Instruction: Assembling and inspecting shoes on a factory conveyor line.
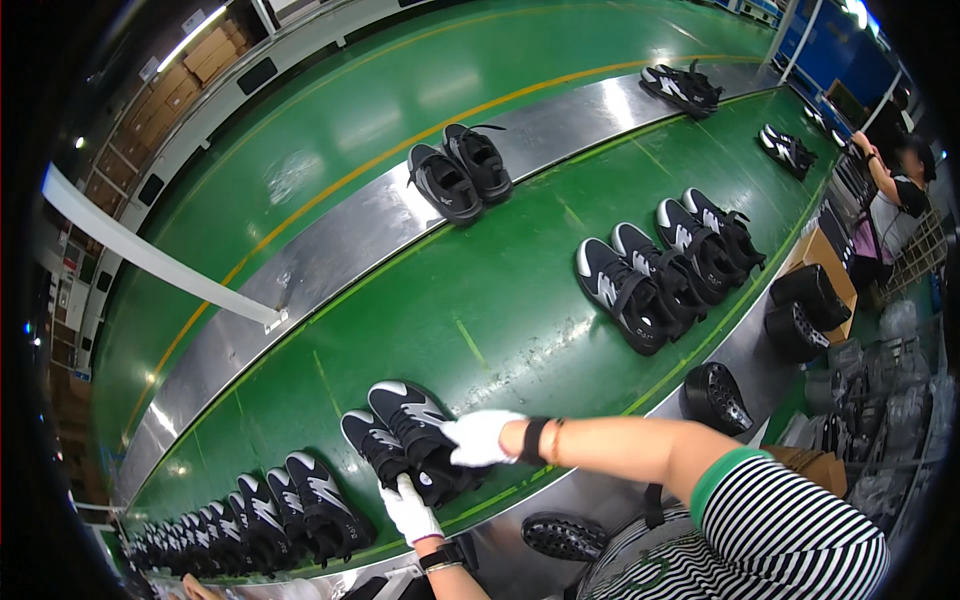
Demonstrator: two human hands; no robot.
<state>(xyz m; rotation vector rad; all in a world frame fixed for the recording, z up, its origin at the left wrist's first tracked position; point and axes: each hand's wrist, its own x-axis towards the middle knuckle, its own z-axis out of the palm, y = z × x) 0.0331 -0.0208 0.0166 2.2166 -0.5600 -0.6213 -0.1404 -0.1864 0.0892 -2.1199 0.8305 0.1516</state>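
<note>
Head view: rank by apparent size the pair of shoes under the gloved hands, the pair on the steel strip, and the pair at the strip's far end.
1. Pair under the hands, nearest the camera.
2. Pair on the steel strip, slightly smaller.
3. Far-end pair, smallest.
Distance likely explains the differences.

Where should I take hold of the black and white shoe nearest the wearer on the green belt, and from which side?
Probably by the heel collar, from the near edge of the belt. The shoe lies with its white toe pointing away and its open heel toward the wearer, where the right hand already rests on it; the left hand touches its neighbour.
</note>
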